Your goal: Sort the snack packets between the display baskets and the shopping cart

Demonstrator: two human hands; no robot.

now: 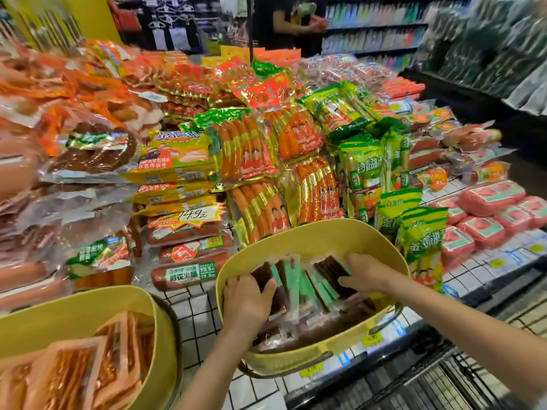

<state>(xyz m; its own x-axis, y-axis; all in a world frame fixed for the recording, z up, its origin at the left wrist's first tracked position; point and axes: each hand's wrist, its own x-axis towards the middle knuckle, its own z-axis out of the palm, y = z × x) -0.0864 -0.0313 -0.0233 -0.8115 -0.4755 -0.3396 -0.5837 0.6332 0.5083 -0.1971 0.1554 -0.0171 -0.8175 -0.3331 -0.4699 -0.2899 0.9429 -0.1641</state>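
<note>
Your left hand (247, 300) lay inside the yellow basket (325, 229). Its fingers (236, 284) were curled over the left end of the snack packets (307, 285), and the thumb pressed on the dark top packet, so the hand gripped the stack. Your right hand (368, 275) held the other end: its fingers (355, 258) were bent over the far right corner, and the thumb reached along the near edge, with packets caught between them. The snack packets, dark strips in clear wrap with green labels, stood fanned between your two sets of fingers and filled the basket below them.

The basket sat on the bench (195, 321), a white grid surface that passed under your left forearm. Down to the left of your left fingers stood a second yellow basket (88, 303), well apart from the first, packed with orange packets (88, 365). Below your right forearm, the black wire of the shopping cart (438, 380) showed beside the bench edge.

Beyond your fingers, orange sausage packs (245, 149) were heaped. A jagged price sign (195, 216) lay on the red packs up to the left of your left fingers. Green-and-yellow packs (423, 232) leaned just beside the basket's right rim, past your right fingers, with pink packs (485, 220) further right.
</note>
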